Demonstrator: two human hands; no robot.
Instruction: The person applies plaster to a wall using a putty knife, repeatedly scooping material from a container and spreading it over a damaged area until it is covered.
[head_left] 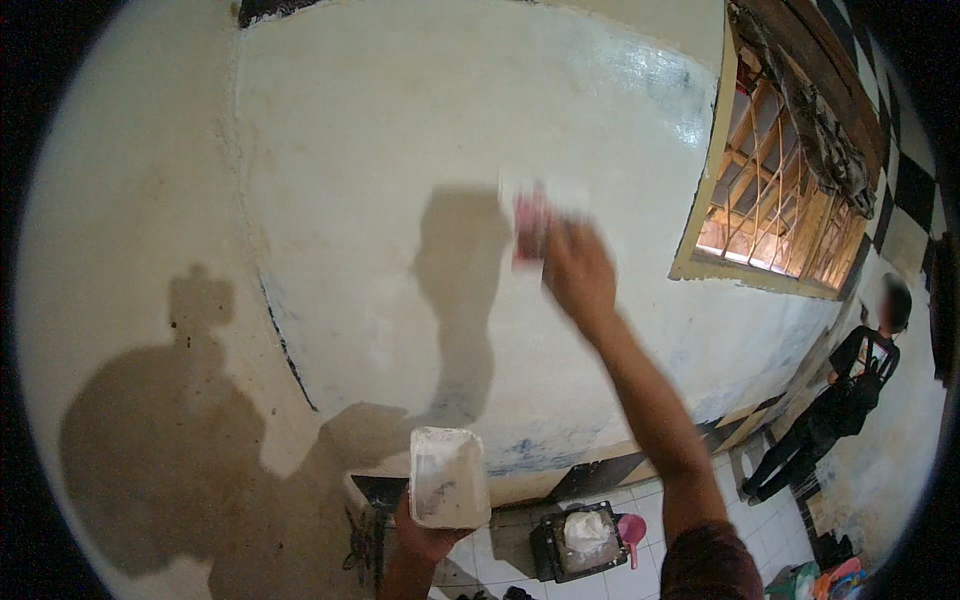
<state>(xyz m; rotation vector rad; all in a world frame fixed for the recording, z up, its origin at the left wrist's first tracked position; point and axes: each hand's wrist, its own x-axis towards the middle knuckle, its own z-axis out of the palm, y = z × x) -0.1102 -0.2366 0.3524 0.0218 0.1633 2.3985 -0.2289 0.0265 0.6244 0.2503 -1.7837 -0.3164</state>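
My right hand [580, 270] is raised at the middle of a cream-white wall [350, 130]. Its fingers are closed on a flat red-and-pink spreader [530, 228], smeared by motion, which is at the wall surface. A paler patch shows on the wall just above the spreader. Low in the view, my left hand [425, 540] grips a rectangular white tub [450, 480] around its lower end. The tub's open top faces me, and whitish residue coats its inside. Most of the left fingers are hidden behind the tub.
A barred window [780, 180] is at upper right. On the tiled floor [640, 585] stand a black crate [548, 550] bearing a white bag [588, 535] and a pink dipper [631, 527]. A person in dark clothes [845, 390] stands at right. Colourful items [835, 580] lie at lower right.
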